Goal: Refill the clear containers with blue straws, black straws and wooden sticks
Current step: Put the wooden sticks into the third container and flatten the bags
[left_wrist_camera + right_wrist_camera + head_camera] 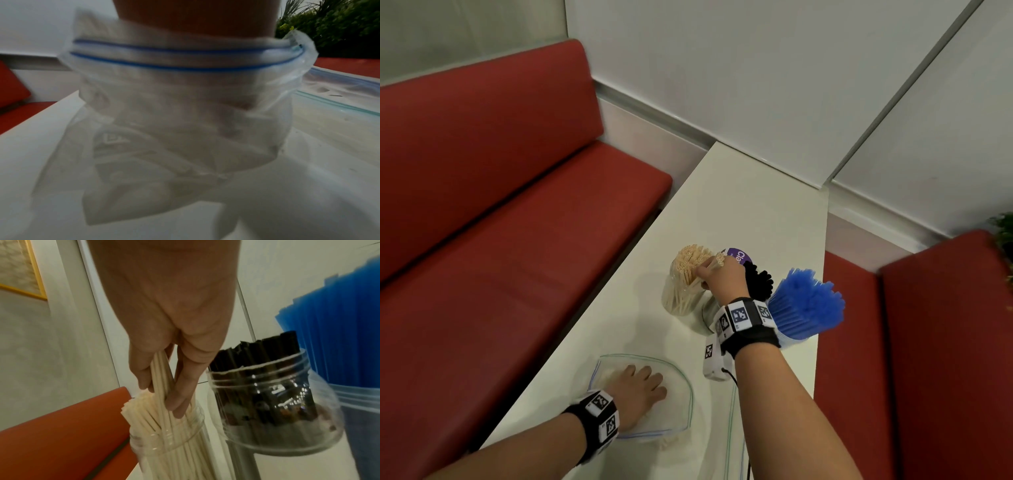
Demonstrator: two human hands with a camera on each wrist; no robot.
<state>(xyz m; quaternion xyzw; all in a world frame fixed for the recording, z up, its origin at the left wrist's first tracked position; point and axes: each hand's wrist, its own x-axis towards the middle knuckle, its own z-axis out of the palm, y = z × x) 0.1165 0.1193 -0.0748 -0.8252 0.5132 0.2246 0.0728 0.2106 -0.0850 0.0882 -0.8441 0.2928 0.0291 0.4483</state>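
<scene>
A clear jar packed with wooden sticks stands on the white table. My right hand is over its mouth and pinches a few wooden sticks whose lower ends are in among the others. Right beside it is a jar of black straws, then a tall bunch of blue straws. My left hand lies inside a clear zip bag, fingers stretched out flat; the plastic blurs them in the left wrist view.
A second flat zip bag lies right of the first. A purple lid sits behind the jars. Red benches flank the narrow table on the left and right. The wall closes the far end.
</scene>
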